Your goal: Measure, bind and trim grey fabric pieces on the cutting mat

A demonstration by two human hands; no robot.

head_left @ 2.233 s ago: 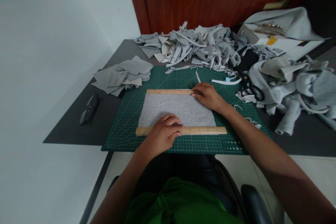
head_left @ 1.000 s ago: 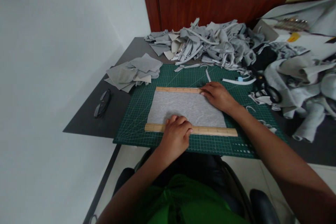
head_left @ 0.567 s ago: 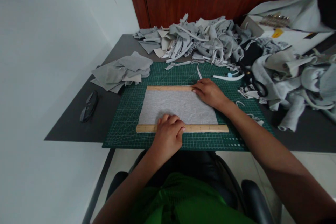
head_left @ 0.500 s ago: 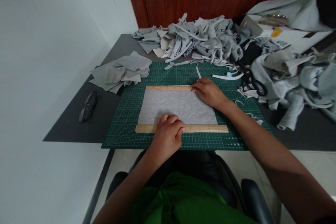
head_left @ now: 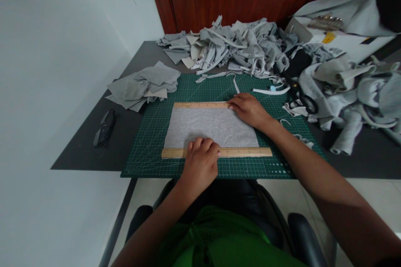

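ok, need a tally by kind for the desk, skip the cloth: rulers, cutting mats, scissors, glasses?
Wooden rulers: 2
Green cutting mat: 1
Scissors (pair): 1
Dark glasses (pair): 1
Total: 5

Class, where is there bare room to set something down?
Bare: green mat left of the grey cloth; tabletop between glasses and mat. Crowded: far edge, under the scrap pile; right side, under rolled fabric.
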